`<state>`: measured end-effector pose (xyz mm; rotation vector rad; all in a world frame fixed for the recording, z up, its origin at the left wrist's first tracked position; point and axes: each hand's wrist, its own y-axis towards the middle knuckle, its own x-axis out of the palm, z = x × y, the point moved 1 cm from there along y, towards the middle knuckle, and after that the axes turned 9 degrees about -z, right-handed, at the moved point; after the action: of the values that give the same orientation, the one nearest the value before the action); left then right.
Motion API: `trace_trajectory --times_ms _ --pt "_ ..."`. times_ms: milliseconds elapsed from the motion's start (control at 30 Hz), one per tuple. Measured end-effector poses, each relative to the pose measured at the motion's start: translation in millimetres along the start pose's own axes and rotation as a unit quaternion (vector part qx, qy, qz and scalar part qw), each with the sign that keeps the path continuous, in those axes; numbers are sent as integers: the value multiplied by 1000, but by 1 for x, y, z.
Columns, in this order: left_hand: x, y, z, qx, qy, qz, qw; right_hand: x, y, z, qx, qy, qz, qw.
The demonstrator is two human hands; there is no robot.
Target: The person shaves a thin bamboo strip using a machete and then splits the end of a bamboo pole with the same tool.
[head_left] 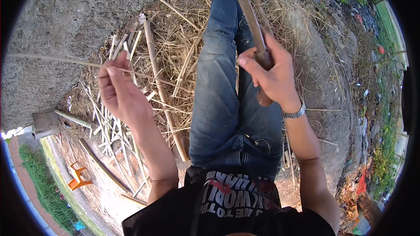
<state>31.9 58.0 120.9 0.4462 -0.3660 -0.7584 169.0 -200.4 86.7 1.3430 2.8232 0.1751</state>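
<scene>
My left hand (120, 85) pinches a long thin bamboo strip (148, 76) between thumb and fingers, to the left of my legs. The strip runs out to the left past the hand, and its other end points toward my knee. In my right hand (273, 72) is a long-bladed knife (251, 17), gripped by its dark handle (265, 97) above my right thigh. The blade reaches up and away past my shins, its far end cut off by the picture's upper edge. A metal watch (294, 112) is on my right wrist.
My legs in blue jeans (214, 91) stretch forward over straw-like shavings (179, 26). Left of them lie a long bamboo pole (157, 74) and a heap of split bamboo pieces (113, 126). A grey wall (57, 26) rises at left, with an orange plastic stool (79, 177) at lower left. A large rock (319, 61) is at right.
</scene>
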Motion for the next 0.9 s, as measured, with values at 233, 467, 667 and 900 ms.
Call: trace_trajectory --times_ms 233,467,667,900 --pt "89 -45 -1 -79 -78 9 994 47 -7 -16 -69 -36 -6 997" --pt "80 -81 -21 -156 -46 -57 985 27 -15 -2 -71 -141 -24 987" --pt "27 -37 -35 -112 8 5 994 4 -21 3 -8 -180 -35 983" --pt "-15 -8 -30 -75 -55 -8 996 -13 -26 4 -32 -230 -27 972"
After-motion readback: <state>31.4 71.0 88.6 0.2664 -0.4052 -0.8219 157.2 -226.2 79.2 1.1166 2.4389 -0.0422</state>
